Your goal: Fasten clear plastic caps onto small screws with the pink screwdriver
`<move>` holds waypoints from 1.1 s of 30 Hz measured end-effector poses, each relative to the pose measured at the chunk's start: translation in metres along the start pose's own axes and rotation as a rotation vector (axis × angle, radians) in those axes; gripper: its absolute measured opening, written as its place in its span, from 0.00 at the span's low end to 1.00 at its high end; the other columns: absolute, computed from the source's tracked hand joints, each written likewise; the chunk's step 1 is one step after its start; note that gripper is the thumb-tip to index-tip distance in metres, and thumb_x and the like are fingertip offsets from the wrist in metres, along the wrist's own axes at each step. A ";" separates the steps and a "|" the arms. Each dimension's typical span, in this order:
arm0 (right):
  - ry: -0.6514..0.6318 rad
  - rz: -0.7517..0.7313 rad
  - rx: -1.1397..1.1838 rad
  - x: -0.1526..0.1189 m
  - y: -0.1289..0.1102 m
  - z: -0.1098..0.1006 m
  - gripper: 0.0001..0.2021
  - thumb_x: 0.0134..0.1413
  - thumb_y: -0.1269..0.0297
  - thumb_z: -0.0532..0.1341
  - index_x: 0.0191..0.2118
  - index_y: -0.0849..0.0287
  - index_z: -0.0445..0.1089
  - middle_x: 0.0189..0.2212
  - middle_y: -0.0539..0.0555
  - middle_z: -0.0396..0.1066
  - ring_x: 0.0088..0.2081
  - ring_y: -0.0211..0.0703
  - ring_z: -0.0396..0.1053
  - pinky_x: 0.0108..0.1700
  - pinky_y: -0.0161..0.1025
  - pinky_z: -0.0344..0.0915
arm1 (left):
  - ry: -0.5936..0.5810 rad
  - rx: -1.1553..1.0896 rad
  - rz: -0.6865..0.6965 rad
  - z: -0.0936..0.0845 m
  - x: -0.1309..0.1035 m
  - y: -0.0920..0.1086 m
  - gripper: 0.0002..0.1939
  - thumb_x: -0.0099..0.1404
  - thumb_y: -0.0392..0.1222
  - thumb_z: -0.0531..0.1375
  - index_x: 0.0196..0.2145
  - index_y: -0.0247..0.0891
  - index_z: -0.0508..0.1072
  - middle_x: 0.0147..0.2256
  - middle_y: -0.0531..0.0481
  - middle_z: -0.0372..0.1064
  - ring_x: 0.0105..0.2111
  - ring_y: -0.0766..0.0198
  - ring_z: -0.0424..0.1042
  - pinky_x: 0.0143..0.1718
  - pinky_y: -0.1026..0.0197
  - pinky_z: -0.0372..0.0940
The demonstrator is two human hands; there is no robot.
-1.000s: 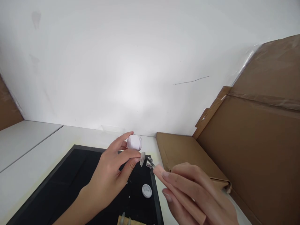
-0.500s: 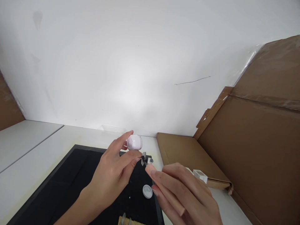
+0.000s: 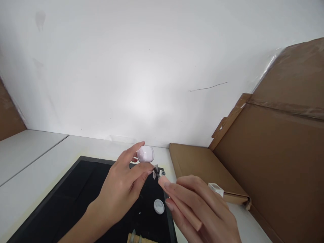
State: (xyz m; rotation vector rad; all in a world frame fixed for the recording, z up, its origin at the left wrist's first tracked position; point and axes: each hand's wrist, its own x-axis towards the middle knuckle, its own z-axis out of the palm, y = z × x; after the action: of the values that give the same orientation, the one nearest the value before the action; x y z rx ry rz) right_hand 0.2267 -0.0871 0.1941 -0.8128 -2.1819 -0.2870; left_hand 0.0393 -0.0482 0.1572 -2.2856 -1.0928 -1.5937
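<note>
My left hand point(image 3: 124, 182) grips a small whitish-pink rounded container point(image 3: 145, 154) between its fingers. Its thumb side also pinches a small translucent piece point(image 3: 154, 175) just below the container. With my right hand point(image 3: 202, 206) I hold a tool with a peach-coloured handle point(image 3: 181, 206), slanting up to the left. The tool's dark tip meets or nearly meets the translucent piece; exact contact is hard to make out. Below, on the black mat point(image 3: 88, 189), lies a round white lid point(image 3: 159, 206).
A small white block with a dark round part point(image 3: 162, 173) is at the mat's upper right corner. Flat cardboard point(image 3: 199, 165) lies on the right, a white box point(image 3: 216, 189) at its edge. A yellowish piece point(image 3: 143, 239) sits at the bottom. Cardboard walls point(image 3: 283, 152) stand at the right.
My right hand and the peach-handled tool have shifted slightly right and down. My left hand and the container have hardly moved.
</note>
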 end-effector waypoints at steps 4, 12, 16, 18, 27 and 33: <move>-0.022 0.005 0.093 0.003 -0.002 -0.003 0.11 0.57 0.76 0.56 0.45 0.58 0.68 0.28 0.52 0.71 0.26 0.39 0.69 0.25 0.35 0.65 | 0.004 -0.012 -0.012 0.000 0.001 0.000 0.09 0.64 0.30 0.56 0.36 0.42 0.72 0.54 0.40 0.64 0.40 0.58 0.72 0.37 0.55 0.72; 0.061 0.067 -0.002 -0.003 -0.004 0.000 0.12 0.60 0.72 0.55 0.47 0.56 0.68 0.31 0.54 0.70 0.30 0.41 0.71 0.32 0.38 0.68 | 0.004 -0.015 0.009 0.001 -0.002 -0.001 0.09 0.64 0.30 0.56 0.37 0.42 0.72 0.54 0.40 0.64 0.41 0.58 0.72 0.38 0.55 0.72; -0.008 0.033 0.084 0.000 -0.003 -0.001 0.12 0.57 0.75 0.57 0.45 0.57 0.68 0.29 0.53 0.70 0.28 0.39 0.70 0.28 0.35 0.67 | 0.006 -0.027 0.006 -0.001 -0.001 -0.001 0.09 0.64 0.30 0.56 0.36 0.41 0.72 0.54 0.40 0.64 0.41 0.58 0.72 0.39 0.56 0.71; 0.001 0.042 0.122 0.000 -0.003 -0.002 0.11 0.56 0.76 0.57 0.43 0.58 0.68 0.29 0.52 0.69 0.28 0.39 0.70 0.28 0.35 0.67 | 0.007 -0.034 0.002 -0.001 -0.002 -0.002 0.09 0.64 0.29 0.57 0.36 0.41 0.73 0.54 0.40 0.64 0.41 0.58 0.72 0.39 0.56 0.71; 0.084 0.062 0.107 -0.002 0.000 0.001 0.12 0.57 0.73 0.57 0.46 0.58 0.70 0.32 0.55 0.72 0.32 0.42 0.72 0.32 0.37 0.70 | 0.022 -0.041 0.014 -0.003 -0.003 -0.001 0.08 0.64 0.30 0.57 0.36 0.41 0.73 0.54 0.40 0.65 0.42 0.58 0.73 0.40 0.56 0.71; 0.109 0.070 0.178 -0.002 0.000 0.001 0.16 0.55 0.77 0.58 0.48 0.58 0.69 0.32 0.54 0.71 0.31 0.40 0.70 0.29 0.35 0.69 | 0.011 -0.054 0.006 -0.004 -0.002 -0.002 0.08 0.64 0.30 0.57 0.36 0.41 0.73 0.54 0.40 0.64 0.41 0.59 0.72 0.40 0.56 0.71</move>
State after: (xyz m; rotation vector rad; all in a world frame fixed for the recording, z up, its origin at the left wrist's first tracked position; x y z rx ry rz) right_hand 0.2271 -0.0870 0.1916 -0.7540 -2.0390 -0.0976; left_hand 0.0351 -0.0499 0.1565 -2.3087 -1.0512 -1.6515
